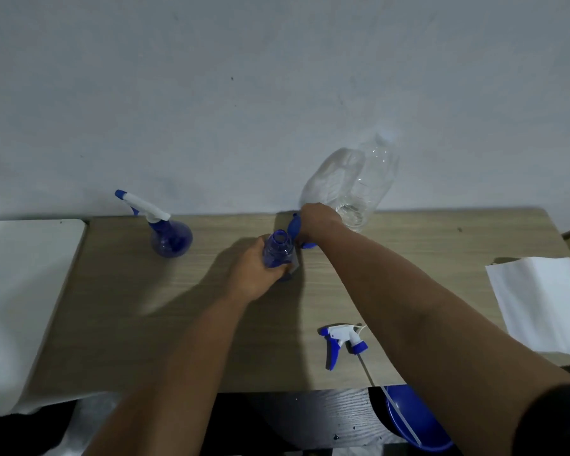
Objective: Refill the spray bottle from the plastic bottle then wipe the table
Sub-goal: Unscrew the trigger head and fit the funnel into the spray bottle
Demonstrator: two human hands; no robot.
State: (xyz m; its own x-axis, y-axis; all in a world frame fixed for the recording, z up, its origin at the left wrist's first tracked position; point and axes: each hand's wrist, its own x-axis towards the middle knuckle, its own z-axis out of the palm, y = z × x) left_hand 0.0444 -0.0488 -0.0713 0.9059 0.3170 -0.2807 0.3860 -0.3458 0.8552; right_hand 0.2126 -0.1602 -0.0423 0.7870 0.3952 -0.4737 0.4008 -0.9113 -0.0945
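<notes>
Spray bottle: uncapped and upright mid-table; judged light, thin-walled, easily tipped, so best held around the body.
Left hand: wrapped closed around that body.
Plastic bottle: tipped toward the open neck; clear, partly filled, judged soft-walled and sloshing.
Right hand: closed near its lower end beside a blue funnel-like piece; exact grip cannot be told.
Trigger head: lies apart, near the front edge.
Cloth: lies far right.
</notes>
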